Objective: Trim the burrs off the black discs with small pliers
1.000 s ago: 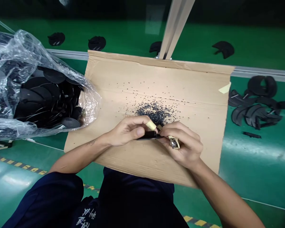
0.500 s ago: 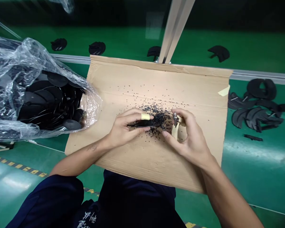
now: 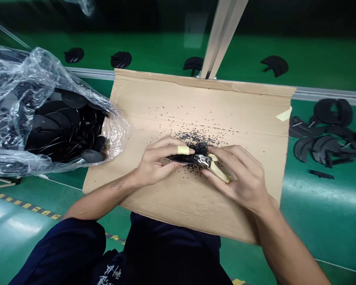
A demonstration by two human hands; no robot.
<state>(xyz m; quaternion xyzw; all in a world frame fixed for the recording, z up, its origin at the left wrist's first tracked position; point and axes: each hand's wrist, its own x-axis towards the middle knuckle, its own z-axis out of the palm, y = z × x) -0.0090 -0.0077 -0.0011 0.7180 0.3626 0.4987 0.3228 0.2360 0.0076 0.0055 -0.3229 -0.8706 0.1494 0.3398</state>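
Observation:
My left hand (image 3: pixel 158 160) pinches a flat black plastic part (image 3: pixel 180 158) edge-on over a sheet of cardboard (image 3: pixel 201 107); its forefinger wears a strip of yellow tape. My right hand (image 3: pixel 240 176) is closed round small cutters (image 3: pixel 213 164) with cream handles. Their metal jaws touch the right end of the black part. A heap of black trimmings (image 3: pixel 195 140) lies on the cardboard just beyond both hands.
A clear plastic bag (image 3: pixel 41 114) full of black parts lies at the left. Several black curved parts (image 3: pixel 323 134) are piled on the green surface (image 3: pixel 314 198) at the right. More black parts (image 3: pixel 121 59) sit beyond a metal rail (image 3: pixel 89 73). A slanted metal post (image 3: pixel 222 35) rises behind the cardboard.
My right hand had swung the cutters away from the part and upright; now it has brought the jaws back onto the part's right end. My left hand stayed nearly still.

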